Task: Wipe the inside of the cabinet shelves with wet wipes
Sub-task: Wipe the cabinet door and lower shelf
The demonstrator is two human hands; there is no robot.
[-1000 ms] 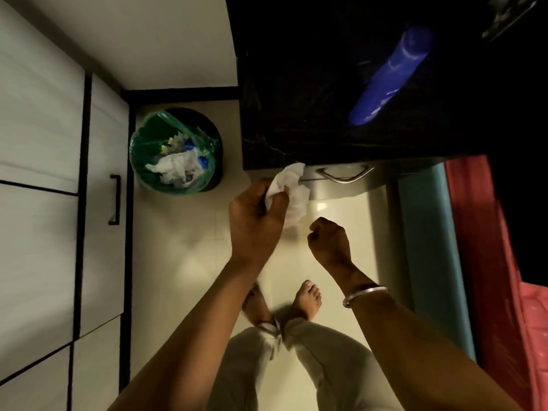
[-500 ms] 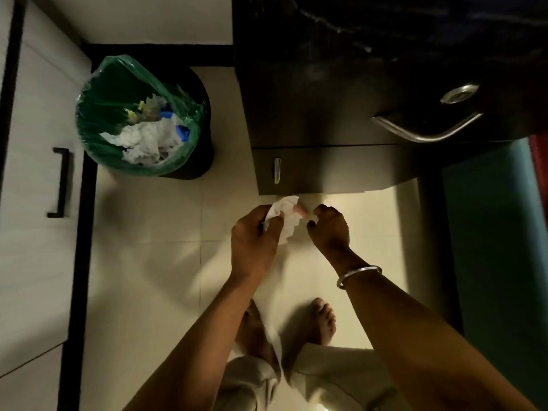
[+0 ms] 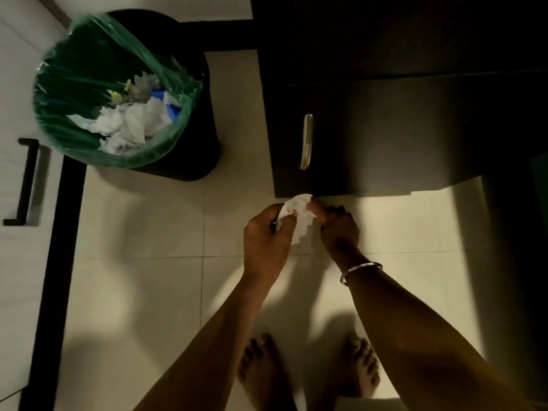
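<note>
Wet wipe sits just below the middle of the frame, a crumpled white wad held up between both hands, above the pale floor tiles. The left hand grips its left side, thumb and fingers curled over the bunched edge. The right hand has its fingers curled in toward the wipe's right edge and seems to pinch it, though the contact itself is too dim to be sure of.

The wipe's top corner lies right at the lower edge of the dark cabinet door, which fills the upper right of the frame and looks closed. Its metal handle runs up and down the frame, directly above the wipe and roughly midway between the two hands, a shade nearer the right one. So the shelves lie up-frame from the hands, behind that door, and my guess is the door has to come open before any wiping inside.

At upper left, well apart from the hands, stands a bin with a green liner, holding crumpled white tissues.
</note>
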